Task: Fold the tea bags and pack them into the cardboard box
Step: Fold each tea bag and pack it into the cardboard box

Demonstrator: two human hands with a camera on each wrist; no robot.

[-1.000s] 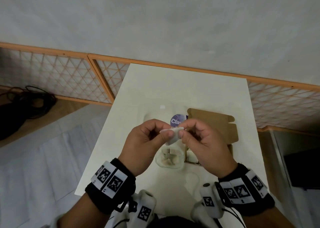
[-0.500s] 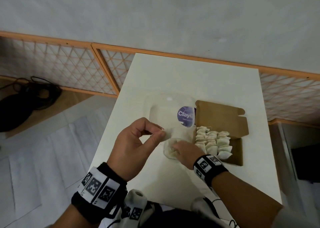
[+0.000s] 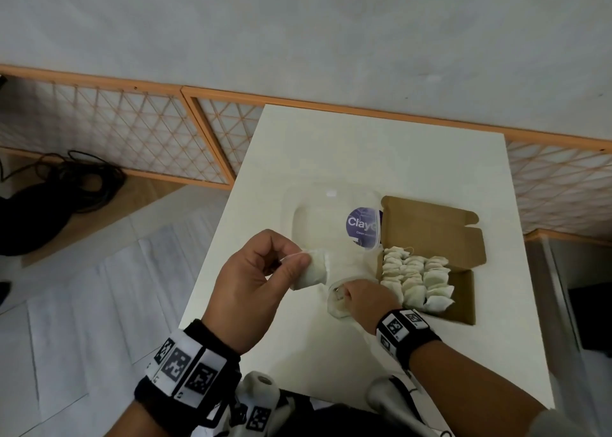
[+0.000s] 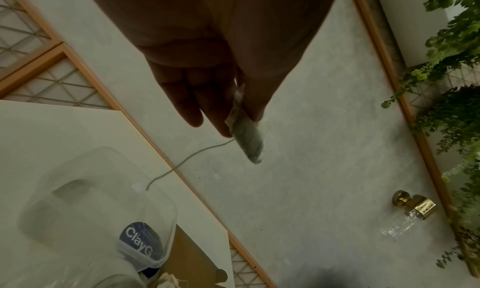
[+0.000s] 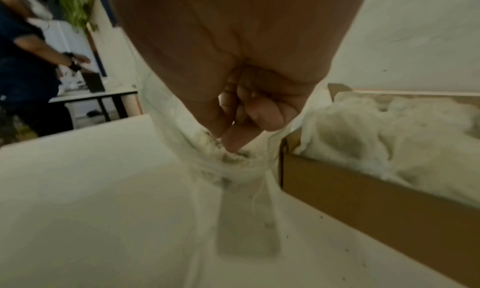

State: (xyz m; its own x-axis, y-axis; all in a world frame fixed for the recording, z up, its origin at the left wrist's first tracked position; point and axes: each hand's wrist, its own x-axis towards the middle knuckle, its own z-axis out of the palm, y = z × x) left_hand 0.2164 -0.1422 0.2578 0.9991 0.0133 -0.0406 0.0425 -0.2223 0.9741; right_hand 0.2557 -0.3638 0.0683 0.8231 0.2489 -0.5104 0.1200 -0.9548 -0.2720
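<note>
My left hand [image 3: 261,271] pinches a folded tea bag [image 3: 313,272] between thumb and fingers, held above the table left of the box. In the left wrist view the tea bag [image 4: 246,136] trails a loose string [image 4: 187,160]. My right hand [image 3: 364,299] reaches down into a small clear plastic cup [image 3: 332,304] of loose tea bags. Its curled fingertips [image 5: 233,138] pinch at a tea bag there. The open cardboard box [image 3: 463,304] lies just right of the cup, holding rows of folded tea bags [image 3: 417,277].
A clear plastic tub [image 3: 318,218] with a purple label [image 3: 362,226] stands behind the cup. The white table [image 3: 381,151] ends close to my left hand. Black cables [image 3: 66,188] lie on the floor at the left. Another person [image 5: 26,66] stands at a far table.
A second ago both hands held the tea bag together. The right hand let go and dropped into the clear cup; the left hand kept the bag and moved slightly left.
</note>
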